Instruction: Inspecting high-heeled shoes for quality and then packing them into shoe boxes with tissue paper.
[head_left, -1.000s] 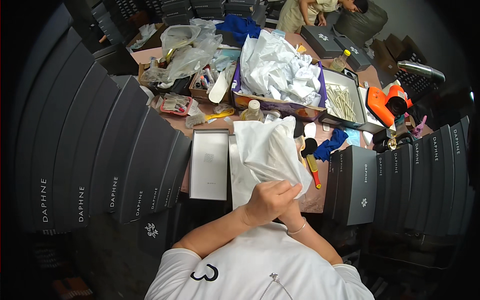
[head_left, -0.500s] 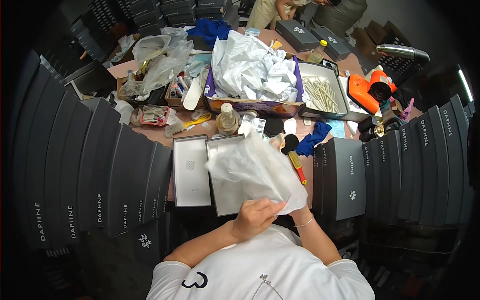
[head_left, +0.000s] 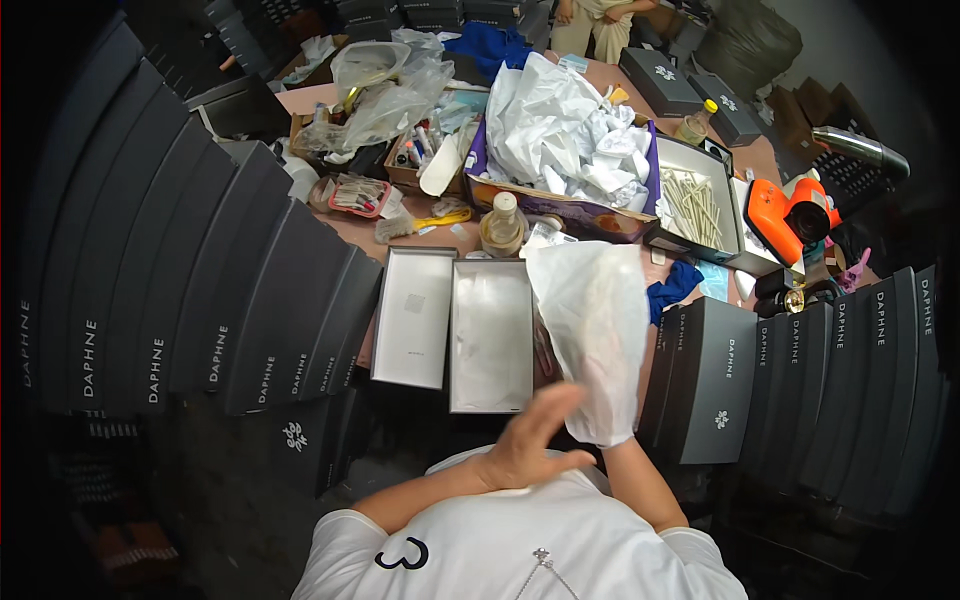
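A thin white translucent bag (head_left: 590, 310) stands up in front of me, pulled over my right hand (head_left: 606, 415) as far as the wrist. Only a pale shape shows through it, so the fingers of that hand are hidden. My left hand (head_left: 532, 440) is just left of the bag's lower end, blurred, holding nothing, with thumb and fingers apart. Left of the bag lie two shallow white-lined box halves: an open box (head_left: 490, 335) and, beside it, a lid or tray (head_left: 412, 315) with a small printed patch inside.
Dark shoe boxes stand in rows at left (head_left: 230, 290) and right (head_left: 705, 385). Behind are a purple carton (head_left: 560, 215) of crumpled white paper, a glass jar (head_left: 502, 228), a box of pale sticks (head_left: 695, 205), an orange heat tool (head_left: 790, 220) and blue cloth (head_left: 675, 288). A person stands beyond the table.
The bag has gone from slanting over the open box to upright on its right, with my right hand inside. My left hand has let go of its edge. The whole view has shifted.
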